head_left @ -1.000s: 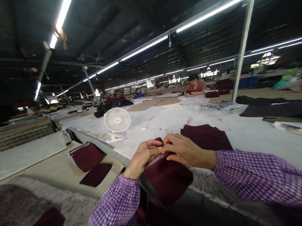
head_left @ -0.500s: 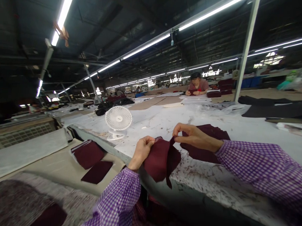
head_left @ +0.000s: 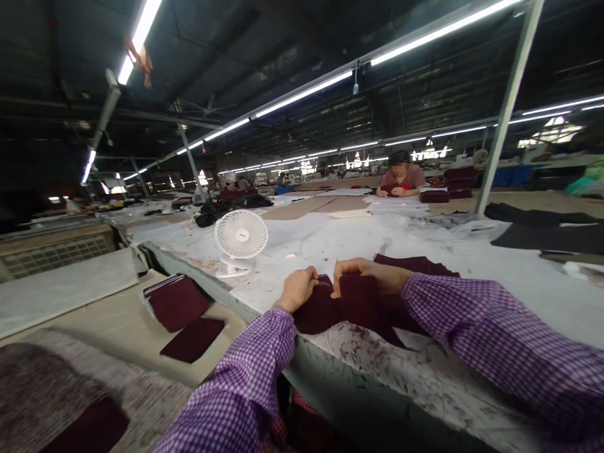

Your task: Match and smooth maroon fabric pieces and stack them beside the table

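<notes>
Both my hands are at a maroon fabric piece [head_left: 318, 314] near the front edge of the white-covered table [head_left: 301, 246]. My left hand [head_left: 299, 288] pinches its upper left edge between thumb and fingers. My right hand [head_left: 367, 273] is closed on the fabric a little to the right, and a flap of cloth hangs over part of its fingers. A stack of maroon fabric pieces [head_left: 415, 263] lies behind and to the right of my right hand, partly covered by the hand and sleeve.
A small white fan [head_left: 241, 236] stands beyond my left hand. Lower left, more maroon pieces [head_left: 176, 301] lie on a beige surface [head_left: 107, 325]. Across the table a person [head_left: 402, 174] handles maroon cloth. Dark fabric [head_left: 557, 231] and a metal post [head_left: 512, 102] are at right.
My hands have come closer together and the fabric has been lowered onto the table edge. Its right part is now folded over toward my right hand.
</notes>
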`<control>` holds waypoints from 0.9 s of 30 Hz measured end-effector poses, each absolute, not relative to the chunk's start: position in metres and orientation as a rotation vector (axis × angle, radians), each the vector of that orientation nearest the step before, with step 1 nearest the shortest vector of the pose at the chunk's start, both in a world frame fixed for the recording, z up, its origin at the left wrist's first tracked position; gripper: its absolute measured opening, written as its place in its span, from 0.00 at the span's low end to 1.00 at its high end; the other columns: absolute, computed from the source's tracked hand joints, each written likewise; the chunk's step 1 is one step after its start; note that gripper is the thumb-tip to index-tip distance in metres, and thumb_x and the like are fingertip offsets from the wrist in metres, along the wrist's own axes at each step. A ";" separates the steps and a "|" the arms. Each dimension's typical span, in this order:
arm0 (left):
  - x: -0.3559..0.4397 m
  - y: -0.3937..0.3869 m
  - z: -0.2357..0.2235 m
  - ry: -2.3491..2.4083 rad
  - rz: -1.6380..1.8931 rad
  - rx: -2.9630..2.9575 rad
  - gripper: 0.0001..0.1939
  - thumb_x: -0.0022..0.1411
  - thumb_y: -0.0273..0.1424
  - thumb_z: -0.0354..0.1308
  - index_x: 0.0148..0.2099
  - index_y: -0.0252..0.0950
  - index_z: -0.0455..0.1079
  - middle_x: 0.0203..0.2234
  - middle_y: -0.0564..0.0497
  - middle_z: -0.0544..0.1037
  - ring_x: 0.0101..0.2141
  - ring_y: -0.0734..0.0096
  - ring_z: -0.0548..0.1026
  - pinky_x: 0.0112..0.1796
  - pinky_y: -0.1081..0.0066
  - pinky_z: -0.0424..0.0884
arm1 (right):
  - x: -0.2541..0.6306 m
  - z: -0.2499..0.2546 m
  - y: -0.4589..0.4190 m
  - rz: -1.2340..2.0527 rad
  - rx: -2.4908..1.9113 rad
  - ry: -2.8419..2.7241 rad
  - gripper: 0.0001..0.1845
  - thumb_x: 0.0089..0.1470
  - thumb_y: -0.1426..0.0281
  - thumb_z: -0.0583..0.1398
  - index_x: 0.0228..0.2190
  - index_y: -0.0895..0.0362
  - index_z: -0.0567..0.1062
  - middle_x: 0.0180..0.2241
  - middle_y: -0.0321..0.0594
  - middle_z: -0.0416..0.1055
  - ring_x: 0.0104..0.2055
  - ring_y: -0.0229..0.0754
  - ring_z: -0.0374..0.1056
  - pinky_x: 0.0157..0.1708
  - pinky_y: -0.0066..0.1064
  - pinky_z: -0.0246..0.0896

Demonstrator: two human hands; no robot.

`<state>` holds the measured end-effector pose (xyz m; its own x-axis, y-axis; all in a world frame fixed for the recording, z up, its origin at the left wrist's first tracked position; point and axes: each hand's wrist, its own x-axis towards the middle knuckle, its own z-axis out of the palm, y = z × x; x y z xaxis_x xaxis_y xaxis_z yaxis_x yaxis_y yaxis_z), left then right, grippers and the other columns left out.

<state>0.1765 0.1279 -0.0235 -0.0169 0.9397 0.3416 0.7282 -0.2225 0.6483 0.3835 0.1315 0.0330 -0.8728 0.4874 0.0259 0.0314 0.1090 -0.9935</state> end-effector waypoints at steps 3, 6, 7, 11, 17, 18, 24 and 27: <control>0.167 0.136 -0.021 1.669 1.123 1.925 0.05 0.47 0.25 0.63 0.26 0.38 0.69 0.23 0.52 0.74 0.32 0.67 0.71 0.38 0.71 0.63 | 0.366 0.018 0.141 1.808 -0.548 -2.073 0.18 0.39 0.65 0.68 0.29 0.61 0.69 0.27 0.35 0.69 0.30 0.36 0.67 0.37 0.31 0.62; 0.145 0.140 -0.006 1.566 1.223 1.810 0.08 0.49 0.34 0.63 0.27 0.35 0.69 0.23 0.51 0.74 0.27 0.71 0.71 0.33 0.72 0.65 | 0.362 0.011 0.148 1.760 -0.544 -2.121 0.17 0.39 0.65 0.68 0.28 0.61 0.69 0.27 0.33 0.68 0.29 0.33 0.64 0.33 0.27 0.59; 0.137 0.138 0.000 1.540 1.276 1.767 0.11 0.52 0.37 0.61 0.28 0.34 0.69 0.24 0.50 0.75 0.26 0.73 0.70 0.32 0.72 0.66 | 0.362 0.009 0.149 1.752 -0.535 -2.130 0.18 0.38 0.65 0.68 0.27 0.61 0.68 0.26 0.32 0.68 0.29 0.33 0.63 0.32 0.27 0.58; 0.124 0.111 0.012 1.455 1.410 1.685 0.17 0.58 0.43 0.53 0.31 0.33 0.69 0.26 0.48 0.75 0.26 0.75 0.70 0.32 0.72 0.67 | 0.364 0.004 0.147 1.778 -0.537 -2.091 0.18 0.38 0.65 0.68 0.27 0.60 0.67 0.26 0.31 0.67 0.29 0.33 0.63 0.33 0.28 0.58; 0.144 0.062 -0.022 1.306 0.965 2.366 0.07 0.56 0.28 0.56 0.36 0.36 0.74 0.38 0.47 0.76 0.42 0.65 0.71 0.47 0.64 0.65 | 0.373 0.025 0.137 1.777 -0.465 -2.166 0.16 0.41 0.67 0.67 0.29 0.61 0.68 0.27 0.34 0.68 0.28 0.33 0.64 0.32 0.28 0.58; 0.143 0.060 -0.026 1.356 0.955 2.383 0.08 0.57 0.27 0.54 0.37 0.36 0.75 0.39 0.47 0.76 0.43 0.65 0.71 0.48 0.64 0.65 | 0.375 0.033 0.135 1.748 -0.465 -2.225 0.16 0.42 0.67 0.66 0.29 0.61 0.68 0.27 0.33 0.68 0.28 0.32 0.63 0.30 0.27 0.57; 0.147 0.049 -0.005 1.295 1.141 1.945 0.18 0.63 0.42 0.50 0.41 0.33 0.72 0.41 0.42 0.76 0.45 0.60 0.72 0.49 0.59 0.67 | 0.376 0.062 0.112 1.636 -0.421 -2.699 0.16 0.43 0.71 0.64 0.34 0.61 0.66 0.27 0.32 0.64 0.28 0.31 0.59 0.28 0.24 0.54; 0.167 0.024 0.014 1.029 1.051 1.606 0.29 0.63 0.51 0.42 0.47 0.29 0.66 0.38 0.38 0.76 0.39 0.60 0.75 0.41 0.59 0.71 | 0.371 0.063 0.098 1.428 -0.498 -2.873 0.15 0.44 0.72 0.62 0.36 0.61 0.67 0.30 0.34 0.65 0.30 0.32 0.60 0.30 0.25 0.55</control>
<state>0.1674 0.0235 0.0143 0.2834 0.9437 0.1709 0.1503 -0.2197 0.9639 0.3705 0.0981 0.0627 -0.9475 0.2247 -0.2275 0.3170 0.5670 -0.7603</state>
